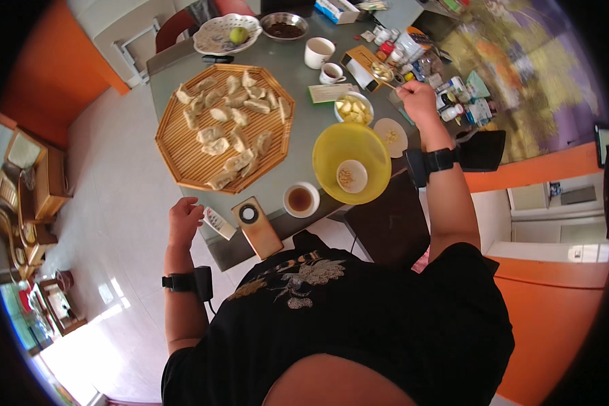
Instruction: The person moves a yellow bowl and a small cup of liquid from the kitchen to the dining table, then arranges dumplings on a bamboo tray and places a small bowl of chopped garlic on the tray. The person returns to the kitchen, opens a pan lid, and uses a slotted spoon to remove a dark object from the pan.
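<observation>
My right hand (419, 101) grips the thin handle of a metal spoon (383, 72), whose bowl carries pale pieces. Beneath and left of that hand stands a white bowl (368, 104) of pale yellow chunks. Close by are a pale dish (397, 142) with small crumbs and a yellow plastic basin (330, 152), in which sits a small white bowl (359, 182) with chopped bits. My left hand (185, 223) hovers at the table's left edge, loosely curled with no object visible in it. Beside its fingertips lies a white carton or tube (219, 223) bearing writing.
Dumplings lie on an octagonal bamboo tray (182, 157). A gold phone (264, 236) and a bowl of brown liquid (313, 189) sit along the near edge. Two cups, a white mug (318, 53) and a smaller cup (331, 74), stand farther back. Several bottles (451, 111) crowd the right side.
</observation>
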The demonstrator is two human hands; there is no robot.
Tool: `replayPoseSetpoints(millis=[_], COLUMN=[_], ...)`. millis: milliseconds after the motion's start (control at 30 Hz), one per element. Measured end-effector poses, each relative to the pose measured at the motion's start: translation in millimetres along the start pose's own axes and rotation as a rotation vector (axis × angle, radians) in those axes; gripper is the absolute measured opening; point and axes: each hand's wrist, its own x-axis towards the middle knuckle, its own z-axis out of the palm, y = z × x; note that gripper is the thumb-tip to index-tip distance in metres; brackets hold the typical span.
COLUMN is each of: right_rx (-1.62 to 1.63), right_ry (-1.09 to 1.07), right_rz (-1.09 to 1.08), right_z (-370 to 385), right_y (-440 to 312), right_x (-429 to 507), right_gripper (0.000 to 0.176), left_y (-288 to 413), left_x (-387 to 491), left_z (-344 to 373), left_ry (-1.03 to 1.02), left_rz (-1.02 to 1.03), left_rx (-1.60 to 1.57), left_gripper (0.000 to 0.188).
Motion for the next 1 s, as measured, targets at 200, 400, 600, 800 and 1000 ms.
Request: replayPoseSetpoints(millis=[200, 400, 600, 800, 1000], right_rx=[-0.222, -0.411, -0.494, -0.507, -0.593], right_ry=[-0.113, -0.193, -0.218, -0.244, -0.322], right_rz=[0.026, -0.05, -0.166, -0.21, -0.181], right_z=[28.4, 68.1, 93.5, 100.6, 111.4], right_y=[73.8, 80.7, 67.1, 59.3, 64.6], right_x=[13.2, 24.5, 29.2, 30.6, 35.5], right_gripper=[0.011, 0.009, 0.005, 0.007, 0.014], left_y=[15.4, 19.2, 21.0, 21.2, 18.1], left_x=[7.1, 0.9, -7.3, -13.8, -12.5], left_z=[17.5, 26.8, 30.4, 32.8, 36.7], left_ry=[-0.024, 0.008, 0.048, 0.077, 0.076], left_rz=[-0.046, -0.075, -0.1, -0.102, -0.087], left_rx=[0.075, 0.056, 0.031, 0.011, 0.047], left_gripper=[0.034, 0.03, 0.03, 0.03, 0.031])
